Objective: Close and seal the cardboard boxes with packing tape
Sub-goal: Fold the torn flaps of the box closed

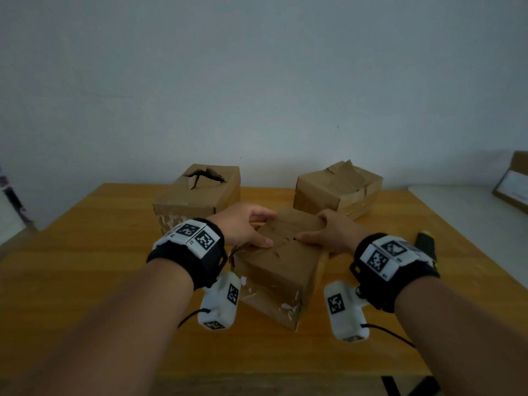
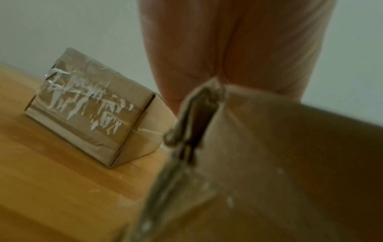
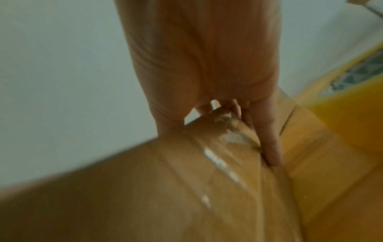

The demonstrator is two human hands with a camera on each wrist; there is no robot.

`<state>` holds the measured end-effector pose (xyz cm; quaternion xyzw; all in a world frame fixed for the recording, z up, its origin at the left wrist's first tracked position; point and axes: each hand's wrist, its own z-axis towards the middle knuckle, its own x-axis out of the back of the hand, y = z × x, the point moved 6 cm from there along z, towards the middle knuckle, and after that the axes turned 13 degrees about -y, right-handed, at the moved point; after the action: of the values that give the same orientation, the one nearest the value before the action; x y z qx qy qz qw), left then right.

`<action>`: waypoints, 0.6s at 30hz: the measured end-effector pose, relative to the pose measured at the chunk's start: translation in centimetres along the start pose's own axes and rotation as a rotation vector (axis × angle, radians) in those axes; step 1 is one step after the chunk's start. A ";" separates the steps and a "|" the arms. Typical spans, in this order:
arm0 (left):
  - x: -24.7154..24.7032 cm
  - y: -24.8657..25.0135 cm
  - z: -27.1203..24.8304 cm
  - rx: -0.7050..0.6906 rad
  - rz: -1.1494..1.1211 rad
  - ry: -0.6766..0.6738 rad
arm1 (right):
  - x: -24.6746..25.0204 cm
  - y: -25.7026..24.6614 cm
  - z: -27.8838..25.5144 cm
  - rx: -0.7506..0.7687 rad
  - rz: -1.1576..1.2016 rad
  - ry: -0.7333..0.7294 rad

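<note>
Three brown cardboard boxes stand on the wooden table (image 1: 100, 267). The middle box (image 1: 280, 270) is nearest me, its top flaps folded down with a torn seam. My left hand (image 1: 251, 232) grips its left top edge, thumb on the flaps. My right hand (image 1: 323, 231) grips the right top edge, thumb pressing near the seam. In the left wrist view my palm (image 2: 228, 49) sits over the box corner (image 2: 269, 163). The right wrist view shows my fingers (image 3: 269, 139) curled over the box (image 3: 165, 180). A dark tool with a yellow tip (image 1: 425, 241) lies to the right.
A box with a torn, gaping top (image 1: 197, 192) stands at the back left, old tape scraps on its side (image 2: 93, 106). A crumpled box (image 1: 340, 187) stands at the back right. Another carton (image 1: 514, 181) rests on a white surface at the far right.
</note>
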<state>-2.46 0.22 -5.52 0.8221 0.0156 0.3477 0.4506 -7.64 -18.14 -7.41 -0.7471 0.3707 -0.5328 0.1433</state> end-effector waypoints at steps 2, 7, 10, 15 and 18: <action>0.3 0.0 -0.1 0.003 0.026 0.025 | -0.1 0.7 -0.4 0.014 0.142 -0.058; 1.1 0.1 -0.6 0.039 0.164 0.126 | -0.2 1.3 -1.0 0.000 0.238 -0.017; 0.9 -0.1 -1.0 0.076 0.196 0.119 | -0.3 1.2 -1.0 -0.027 0.189 0.008; 0.7 -1.2 -1.6 0.186 0.224 0.100 | -0.1 0.7 -1.0 -0.035 0.104 0.029; 0.7 -0.6 -1.5 0.219 0.255 0.089 | 0.1 0.8 -1.0 -0.044 0.066 0.046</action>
<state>-2.62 1.88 -5.07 0.8453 -0.0313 0.4343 0.3095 -8.86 -18.59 -7.40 -0.7250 0.4097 -0.5367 0.1358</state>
